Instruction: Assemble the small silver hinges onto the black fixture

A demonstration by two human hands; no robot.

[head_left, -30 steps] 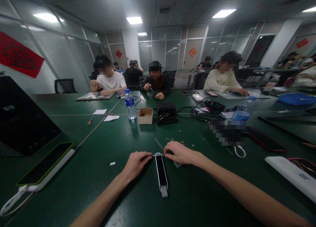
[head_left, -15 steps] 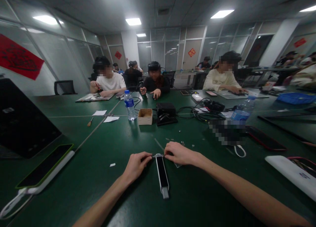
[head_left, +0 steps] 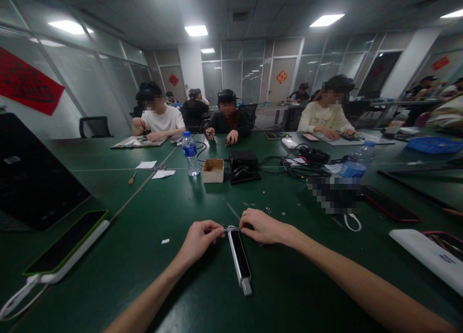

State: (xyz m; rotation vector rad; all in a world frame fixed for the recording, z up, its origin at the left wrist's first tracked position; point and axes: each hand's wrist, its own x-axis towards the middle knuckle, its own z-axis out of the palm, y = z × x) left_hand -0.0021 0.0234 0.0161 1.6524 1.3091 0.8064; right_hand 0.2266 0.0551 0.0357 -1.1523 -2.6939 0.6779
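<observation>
A slim white stick-shaped device (head_left: 240, 258) with a long dark front panel lies on the green table, its grey end piece toward me. At its far end, my left hand (head_left: 203, 240) is closed in a pinch, thumb against forefinger. From that pinch a thin pale strip (head_left: 226, 229) runs across the top of the device. My right hand (head_left: 261, 225) pinches at the other side, close against the device; its fingers partly hide what they grip. Beyond the right knuckles, a narrow clear strip (head_left: 232, 209) lies on the table.
Small rings (head_left: 268, 210) and scraps lie past my right hand. Farther off stand a cardboard box (head_left: 213, 171), a water bottle (head_left: 190, 154) and a black device (head_left: 244, 166) with cables. Phones lie on both sides. Several people sit working across the table.
The near end of the white device has swung slightly to the right. My left hand has shifted a little; the right hand stays almost in place.
</observation>
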